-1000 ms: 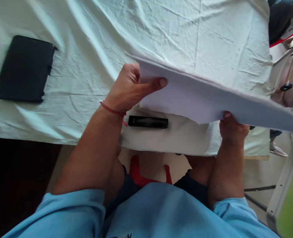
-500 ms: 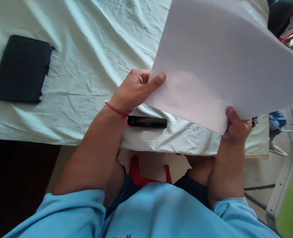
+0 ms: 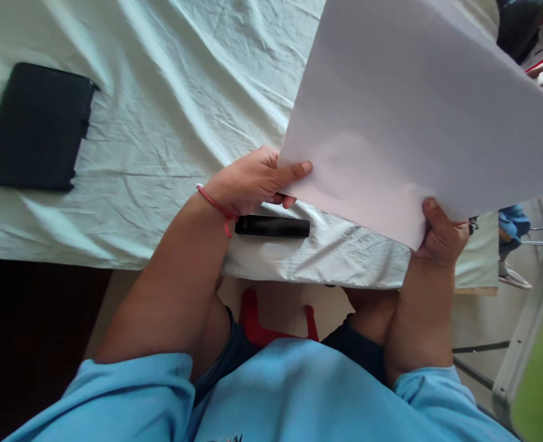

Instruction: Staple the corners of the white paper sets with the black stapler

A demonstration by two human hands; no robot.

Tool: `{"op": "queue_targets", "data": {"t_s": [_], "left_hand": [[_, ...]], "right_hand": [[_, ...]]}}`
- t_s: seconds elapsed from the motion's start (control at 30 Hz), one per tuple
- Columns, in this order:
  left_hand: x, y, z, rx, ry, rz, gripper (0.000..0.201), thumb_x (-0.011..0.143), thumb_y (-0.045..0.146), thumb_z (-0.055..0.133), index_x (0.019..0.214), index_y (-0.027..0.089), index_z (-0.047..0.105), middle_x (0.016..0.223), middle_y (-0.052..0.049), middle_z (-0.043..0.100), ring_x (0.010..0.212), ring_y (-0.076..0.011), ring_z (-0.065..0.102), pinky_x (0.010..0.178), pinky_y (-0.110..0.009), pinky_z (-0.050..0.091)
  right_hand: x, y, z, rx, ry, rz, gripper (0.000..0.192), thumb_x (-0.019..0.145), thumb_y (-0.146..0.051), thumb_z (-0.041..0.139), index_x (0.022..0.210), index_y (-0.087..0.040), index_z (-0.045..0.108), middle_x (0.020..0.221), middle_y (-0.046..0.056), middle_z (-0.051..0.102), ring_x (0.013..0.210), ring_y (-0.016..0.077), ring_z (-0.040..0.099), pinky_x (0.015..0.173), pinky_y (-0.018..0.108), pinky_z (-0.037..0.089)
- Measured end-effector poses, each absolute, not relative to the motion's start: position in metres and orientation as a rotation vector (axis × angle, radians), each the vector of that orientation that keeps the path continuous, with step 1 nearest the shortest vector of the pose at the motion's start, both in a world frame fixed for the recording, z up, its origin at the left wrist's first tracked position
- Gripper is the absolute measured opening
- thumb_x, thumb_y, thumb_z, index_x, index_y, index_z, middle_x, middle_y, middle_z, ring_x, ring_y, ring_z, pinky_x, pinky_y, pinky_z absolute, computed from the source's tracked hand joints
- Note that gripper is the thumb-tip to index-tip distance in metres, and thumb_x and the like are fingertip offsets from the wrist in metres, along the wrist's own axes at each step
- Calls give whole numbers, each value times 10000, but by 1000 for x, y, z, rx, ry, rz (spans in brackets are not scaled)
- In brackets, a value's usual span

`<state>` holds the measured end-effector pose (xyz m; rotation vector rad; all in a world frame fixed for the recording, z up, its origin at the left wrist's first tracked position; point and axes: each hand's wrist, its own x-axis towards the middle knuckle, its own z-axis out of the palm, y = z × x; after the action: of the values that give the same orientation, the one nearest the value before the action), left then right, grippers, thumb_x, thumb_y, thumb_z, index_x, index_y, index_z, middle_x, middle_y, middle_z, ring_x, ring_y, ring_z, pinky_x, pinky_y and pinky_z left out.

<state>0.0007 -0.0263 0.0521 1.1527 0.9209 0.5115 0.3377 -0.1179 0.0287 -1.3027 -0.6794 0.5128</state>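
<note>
One creased white cloth [image 3: 170, 110] over the table [image 3: 476, 292].

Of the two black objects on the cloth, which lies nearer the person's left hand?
The slim black marker, just below the left hand. The flat black case lies apart at the far left.

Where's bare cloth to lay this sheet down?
Widest free patch: cloth between the black case and the sheet. It is crowded near the table edge, where the marker lies under the left hand; the right hand grips the sheet's corner.
</note>
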Motion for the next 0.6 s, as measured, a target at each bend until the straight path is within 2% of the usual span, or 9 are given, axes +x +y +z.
{"op": "queue_targets", "data": {"t_s": [0.1,0.23,0.33,0.43,0.6], "left_hand": [[-1,-27,54,1223,908,510,358,1051,487,834,900,196,692,815,-8,576,709,-122,539,685,-293,459],[-3,-28,57,1302,846,486,388,1030,356,791,737,210,582,653,19,497,642,-109,457,646,-302,379],[-5,-29,58,1383,863,463,412,988,377,805,710,207,553,655,24,485,661,-103,470,668,-300,378],[-5,-30,59,1406,891,455,409,919,408,851,726,206,552,679,27,477,693,-110,488,688,-303,386],[-2,-31,59,1336,880,504,350,812,351,875,708,211,572,668,31,458,668,-108,444,652,-307,328]], "right_hand": [[340,-118,27,-1312,-681,520,504,561,-316,1035,1021,-221,850,1131,8,874,1195,273,830,1230,551,673],[343,-118,25,-1336,-679,542,445,608,-353,1066,975,-217,853,1130,-2,885,1128,215,837,1208,451,684],[343,-118,25,-1331,-679,568,399,623,-348,1071,929,-219,850,1089,-9,886,1086,186,835,1181,386,690],[343,-119,26,-1335,-680,595,385,632,-346,1061,930,-228,848,1083,-8,886,1094,198,842,1179,400,695],[345,-119,26,-1360,-675,594,408,588,-325,1064,913,-242,831,1064,-12,877,1071,203,842,1169,408,701]]}}
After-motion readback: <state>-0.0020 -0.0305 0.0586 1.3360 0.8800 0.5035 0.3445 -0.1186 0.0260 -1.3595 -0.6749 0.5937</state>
